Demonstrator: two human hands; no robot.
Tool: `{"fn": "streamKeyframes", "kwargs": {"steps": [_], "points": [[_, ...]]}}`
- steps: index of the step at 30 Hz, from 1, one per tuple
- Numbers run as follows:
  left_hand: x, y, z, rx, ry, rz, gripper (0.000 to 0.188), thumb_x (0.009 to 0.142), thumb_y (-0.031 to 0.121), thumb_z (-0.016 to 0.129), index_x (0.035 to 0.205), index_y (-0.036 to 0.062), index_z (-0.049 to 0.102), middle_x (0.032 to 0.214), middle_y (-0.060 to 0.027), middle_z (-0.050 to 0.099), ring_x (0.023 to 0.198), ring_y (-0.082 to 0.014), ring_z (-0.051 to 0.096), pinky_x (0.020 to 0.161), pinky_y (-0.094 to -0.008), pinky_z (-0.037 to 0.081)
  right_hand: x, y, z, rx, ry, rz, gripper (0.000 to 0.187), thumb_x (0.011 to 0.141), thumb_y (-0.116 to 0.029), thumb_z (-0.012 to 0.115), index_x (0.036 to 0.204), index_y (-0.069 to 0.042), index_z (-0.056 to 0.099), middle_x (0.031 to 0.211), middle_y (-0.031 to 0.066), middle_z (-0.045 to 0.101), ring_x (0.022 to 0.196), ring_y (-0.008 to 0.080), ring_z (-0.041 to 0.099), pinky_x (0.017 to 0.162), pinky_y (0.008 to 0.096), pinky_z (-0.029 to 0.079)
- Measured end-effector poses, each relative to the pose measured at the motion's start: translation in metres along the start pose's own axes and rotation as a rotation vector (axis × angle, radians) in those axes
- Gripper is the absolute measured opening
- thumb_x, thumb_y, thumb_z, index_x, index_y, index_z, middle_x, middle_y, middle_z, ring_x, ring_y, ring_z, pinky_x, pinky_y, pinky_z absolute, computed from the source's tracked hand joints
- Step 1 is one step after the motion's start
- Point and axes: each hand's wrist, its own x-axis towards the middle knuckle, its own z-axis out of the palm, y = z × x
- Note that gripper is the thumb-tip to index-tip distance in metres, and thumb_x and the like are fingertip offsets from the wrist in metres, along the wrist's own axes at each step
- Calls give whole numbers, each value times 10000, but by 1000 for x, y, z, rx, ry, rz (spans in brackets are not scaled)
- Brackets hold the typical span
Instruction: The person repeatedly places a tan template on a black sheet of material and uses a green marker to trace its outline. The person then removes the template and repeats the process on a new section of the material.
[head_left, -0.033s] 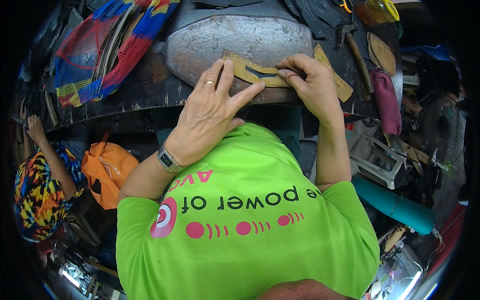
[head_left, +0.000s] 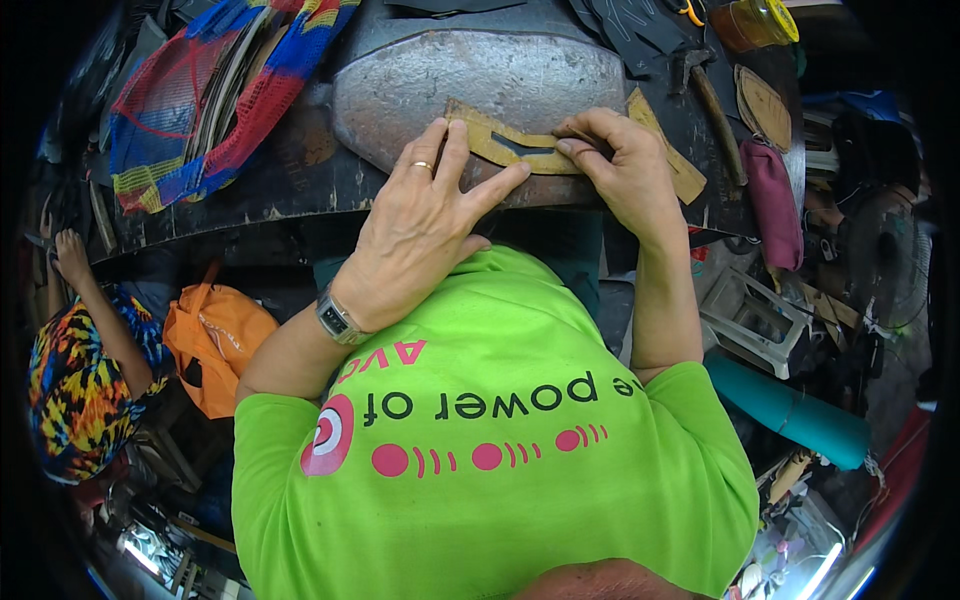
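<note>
A curved yellow-brown pattern piece [head_left: 490,140] with a dark bent slot lies along the near edge of a worn, grey metal slab [head_left: 480,85]. My left hand [head_left: 415,205] is open, its fingers spread, and their tips press on the piece's left end and lower edge. At the right end, my right hand [head_left: 615,160] is closed in a pinch between thumb and fingers. Something thin and dark shows between those fingers, too small to make out. Just right of that hand lies another yellow-brown strip [head_left: 675,165], partly hidden behind it.
A hammer [head_left: 712,120] and a yellow-lidded jar [head_left: 755,22] are on the table's right side, near a maroon pouch [head_left: 772,205]. At left sits a colourful mesh bag [head_left: 165,110] of flat pieces. Another person's arm [head_left: 105,310] is at far left, beside an orange bag [head_left: 215,340].
</note>
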Motion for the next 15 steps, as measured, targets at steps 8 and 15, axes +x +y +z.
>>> {"fn": "streamKeyframes", "kwargs": {"steps": [8,15], "points": [[2,0,-2,-11,0,-15,876,752,276,875,1538,291,488,1459,-262,466,1390,-407,460,1177,-460,399,8,-2,-17,438,245,-41,388,1130,-298,486,1177,-10,742,1013,24,690,812,68,555,715,212,398],[2,0,1,-15,40,-23,825,742,255,874,1489,270,524,1418,-230,482,1374,-392,468,1163,-459,401,0,-25,20,741,52,65,267,1115,-196,534,1232,4,666,1075,69,666,955,143,714,786,253,611]]}}
